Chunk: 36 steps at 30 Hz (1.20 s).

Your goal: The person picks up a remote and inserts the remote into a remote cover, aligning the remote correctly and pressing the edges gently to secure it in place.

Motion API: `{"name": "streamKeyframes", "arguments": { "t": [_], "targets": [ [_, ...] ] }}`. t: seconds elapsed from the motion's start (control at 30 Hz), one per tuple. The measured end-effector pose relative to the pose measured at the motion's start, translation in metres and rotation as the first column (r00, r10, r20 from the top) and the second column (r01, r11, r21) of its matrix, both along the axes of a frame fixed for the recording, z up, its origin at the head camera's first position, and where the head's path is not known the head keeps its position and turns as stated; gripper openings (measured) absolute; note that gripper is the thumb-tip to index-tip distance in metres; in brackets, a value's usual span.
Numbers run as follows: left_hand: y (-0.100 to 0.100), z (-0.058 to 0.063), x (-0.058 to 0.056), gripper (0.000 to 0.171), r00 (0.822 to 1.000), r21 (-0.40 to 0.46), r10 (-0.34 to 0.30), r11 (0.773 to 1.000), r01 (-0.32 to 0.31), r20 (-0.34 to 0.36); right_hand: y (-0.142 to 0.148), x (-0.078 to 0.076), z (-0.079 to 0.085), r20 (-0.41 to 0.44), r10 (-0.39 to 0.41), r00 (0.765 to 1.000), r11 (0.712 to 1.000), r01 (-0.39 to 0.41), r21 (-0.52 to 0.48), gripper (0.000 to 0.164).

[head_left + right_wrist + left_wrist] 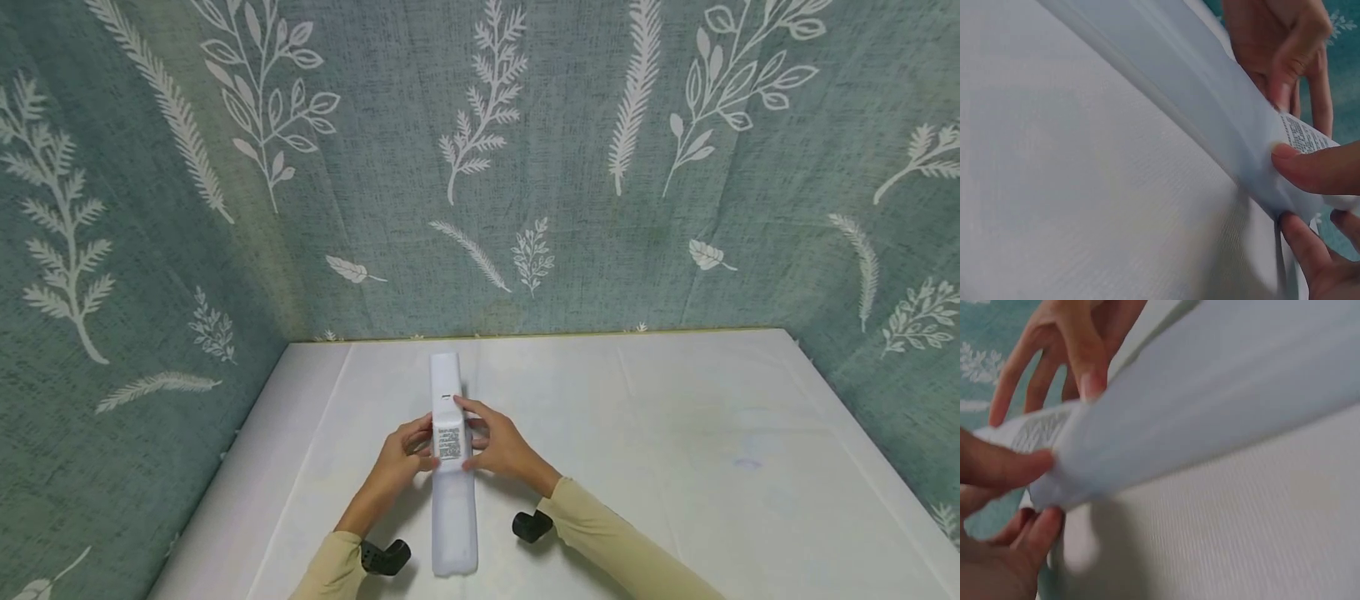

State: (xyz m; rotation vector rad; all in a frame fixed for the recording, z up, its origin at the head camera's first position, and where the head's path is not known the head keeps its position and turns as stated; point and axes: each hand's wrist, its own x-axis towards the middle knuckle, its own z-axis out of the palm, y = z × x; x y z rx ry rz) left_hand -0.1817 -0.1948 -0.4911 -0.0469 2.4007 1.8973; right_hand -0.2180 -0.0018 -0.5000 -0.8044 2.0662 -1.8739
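A long, narrow white plastic device [454, 525] lies lengthwise in front of me, its long pale bluish section towards me. A printed label [449, 443] is on its middle, and farther up is a small dark slot [447, 397]. My left hand [405, 446] grips the left side around the label, thumb on top by the label's near edge. On the opposite side my right hand [506, 446] grips it, with the thumb near the label and the index finger reaching up by the slot. Fingertips [1050, 519] of my left hand curl at the underside in the left wrist view.
The device is over a white-covered table [675, 450]. Green fabric [570, 167] with white leaf prints rises behind and along both sides. A black wrist-worn piece [386, 557] sits by the left sleeve, another [532, 527] by the right.
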Motion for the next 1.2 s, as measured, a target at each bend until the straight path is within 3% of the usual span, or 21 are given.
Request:
{"name": "streamKeyframes", "arguments": {
  "t": [0.13, 0.27, 0.4, 0.57, 0.8, 0.97, 1.2],
  "targets": [
    [-0.004, -0.004, 0.001, 0.077, 0.996, 0.077, -0.082, 0.994, 0.084, -0.024, 0.004, 0.008, 0.016, 0.006, 0.000, 1.000, 1.000, 0.000, -0.008, 0.093],
    [-0.006, -0.010, 0.003, 0.079, 0.995, 0.094, -0.073, 0.993, 0.078, -0.062, 0.006, 0.014, 0.025, 0.010, -0.014, 1.000, 1.000, 0.014, 0.019, 0.090],
    [-0.006, -0.012, 0.005, 0.079, 0.996, 0.117, -0.050, 0.991, 0.059, -0.075, 0.008, 0.017, 0.027, 0.014, -0.024, 1.000, 0.999, 0.023, 0.025, 0.087],
    [-0.004, -0.010, 0.006, 0.078, 0.994, 0.131, -0.075, 0.988, 0.085, -0.077, 0.013, 0.018, 0.027, 0.043, -0.028, 0.999, 0.999, 0.029, -0.014, 0.086],
    [0.003, -0.005, 0.006, 0.077, 0.993, 0.118, -0.082, 0.989, 0.091, -0.080, 0.020, 0.013, 0.015, 0.065, -0.027, 0.998, 0.999, 0.029, -0.037, 0.088],
    [0.007, -0.002, 0.006, 0.079, 0.992, 0.136, -0.078, 0.987, 0.091, -0.097, 0.024, 0.009, 0.008, 0.005, -0.020, 1.000, 0.999, 0.020, -0.026, 0.089],
    [0.010, 0.005, 0.004, 0.077, 0.992, 0.133, -0.078, 0.987, 0.090, -0.099, 0.033, 0.009, 0.015, -0.060, -0.036, 0.998, 0.999, 0.036, 0.001, 0.088]
  ]
}}
